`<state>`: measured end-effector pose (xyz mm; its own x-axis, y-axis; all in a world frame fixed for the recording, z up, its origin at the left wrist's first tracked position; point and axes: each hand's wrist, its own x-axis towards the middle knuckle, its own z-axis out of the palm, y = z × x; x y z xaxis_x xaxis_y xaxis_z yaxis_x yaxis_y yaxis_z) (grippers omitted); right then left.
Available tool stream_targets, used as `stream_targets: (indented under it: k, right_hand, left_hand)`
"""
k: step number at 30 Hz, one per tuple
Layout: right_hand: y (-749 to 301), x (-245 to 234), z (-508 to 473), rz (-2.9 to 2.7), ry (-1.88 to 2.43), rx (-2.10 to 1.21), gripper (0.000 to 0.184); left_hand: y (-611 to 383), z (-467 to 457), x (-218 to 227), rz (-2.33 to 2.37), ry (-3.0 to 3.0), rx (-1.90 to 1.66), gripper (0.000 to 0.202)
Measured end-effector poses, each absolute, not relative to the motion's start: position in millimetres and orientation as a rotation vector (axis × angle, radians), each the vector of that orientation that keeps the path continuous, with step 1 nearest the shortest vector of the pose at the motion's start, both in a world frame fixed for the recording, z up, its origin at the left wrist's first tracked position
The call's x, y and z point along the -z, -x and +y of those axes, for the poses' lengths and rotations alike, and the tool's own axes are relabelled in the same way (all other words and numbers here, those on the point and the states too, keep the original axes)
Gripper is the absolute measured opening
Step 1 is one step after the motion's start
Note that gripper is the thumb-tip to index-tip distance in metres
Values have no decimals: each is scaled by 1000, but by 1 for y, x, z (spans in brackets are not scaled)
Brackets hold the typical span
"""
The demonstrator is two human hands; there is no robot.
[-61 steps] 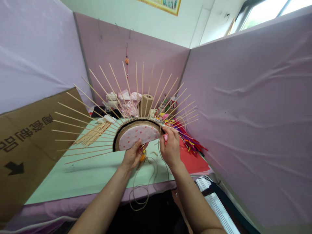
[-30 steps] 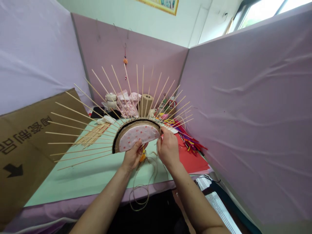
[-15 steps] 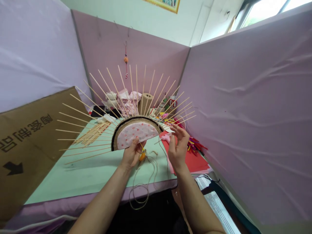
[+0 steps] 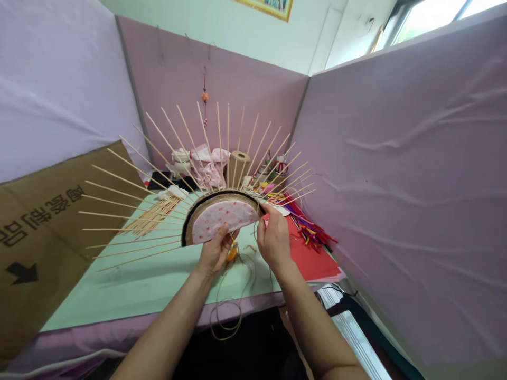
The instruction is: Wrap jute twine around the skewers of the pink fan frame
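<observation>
My left hand (image 4: 216, 250) grips the lower straight edge of a half-round sunburst panel (image 4: 219, 219), thumb on its front. White cloth with pink spots covers the panel's middle, and a twine band and a black rim curve around it. Thin wooden sticks (image 4: 186, 126) fan outward from the rim. At the panel's right end, my right hand (image 4: 274, 235) is closed, fingertips pinched at the rim where brown twine (image 4: 254, 229) hangs; its fingers partly hide the grip. Below my left hand is a small orange-and-yellow object (image 4: 232, 253), with loose twine (image 4: 226, 322) looping over the table edge.
Loose sticks (image 4: 156, 215) lie on the green tabletop (image 4: 158, 285) at left, near a cardboard sheet (image 4: 47, 237). Red paper (image 4: 312, 258) and coloured pipe cleaners (image 4: 312, 229) lie at right. A twine spool (image 4: 238, 163) and pink cloth (image 4: 209, 163) stand behind. Fabric-covered partitions (image 4: 396, 158) enclose the table.
My right hand has moved left and closed at the panel's right end; before, its fingers were apart beside it. The panel and its sticks have tilted slightly. My left hand keeps its grip.
</observation>
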<state>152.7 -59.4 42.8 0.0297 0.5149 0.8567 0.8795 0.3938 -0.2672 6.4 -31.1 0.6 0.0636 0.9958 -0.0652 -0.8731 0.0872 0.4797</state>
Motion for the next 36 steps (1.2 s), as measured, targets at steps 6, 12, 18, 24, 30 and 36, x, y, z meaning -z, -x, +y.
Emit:
stream_targets:
  k: [6,12,18,24,30,36]
  right_hand:
    - [-154,-49,-58,-1604,1298,368,27]
    - [-165,-42,-66,-1302,951,22,36]
    - [-164,-28,-66,-1396,1024,102,39]
    - [-159,-28,-59,-1429,1025,198,42]
    - [-163,-34,-60,-1472,1077,237,36]
    - [-167,-36,-65,-1293,992,275,31]
  left_hand:
    - [-6,-30,3,443,-393,-1439,17]
    - [-3,-27,-1,427,-318,-1469,15]
    - [-3,-28,-4,466,-271,-1487,15]
    - [-4,-29,-3,432,-277,-1474,14]
    - [-5,-29,-4,458,-286,-1473,14]
    - [-5,-29,-5,461,-267,-1487,16]
